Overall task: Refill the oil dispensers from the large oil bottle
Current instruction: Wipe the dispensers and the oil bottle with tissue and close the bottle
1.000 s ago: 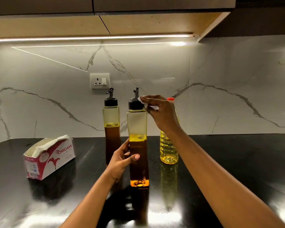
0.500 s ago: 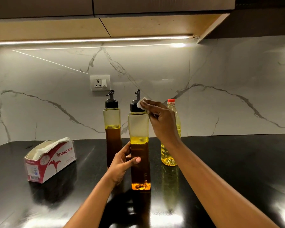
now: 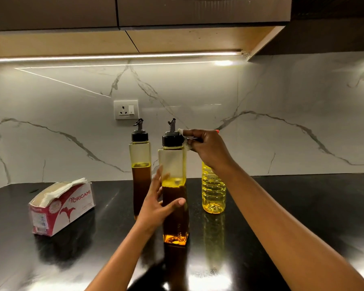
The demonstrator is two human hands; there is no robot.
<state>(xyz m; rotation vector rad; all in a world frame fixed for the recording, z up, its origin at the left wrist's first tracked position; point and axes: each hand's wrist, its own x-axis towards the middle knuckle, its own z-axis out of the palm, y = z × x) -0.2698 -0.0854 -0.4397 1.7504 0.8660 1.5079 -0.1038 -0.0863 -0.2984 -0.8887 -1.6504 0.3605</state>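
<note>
I judge refilling done, cleanup remaining: my left hand (image 3: 156, 206) grips the capped dispenser (image 3: 173, 164), right hand (image 3: 210, 150) pinches tissue (image 3: 186, 146) against its cap (image 3: 172, 140).

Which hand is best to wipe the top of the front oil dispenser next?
Probably the right hand: it pinches the tissue right beside the black cap, while the left hand grips the front dispenser at its middle, steadying it.

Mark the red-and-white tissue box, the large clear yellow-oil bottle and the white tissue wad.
red-and-white tissue box (image 3: 72, 207): head view, printed front.
large clear yellow-oil bottle (image 3: 213, 192): head view, ribbed body.
white tissue wad (image 3: 187, 145): head view, crumpled lower part.
</note>
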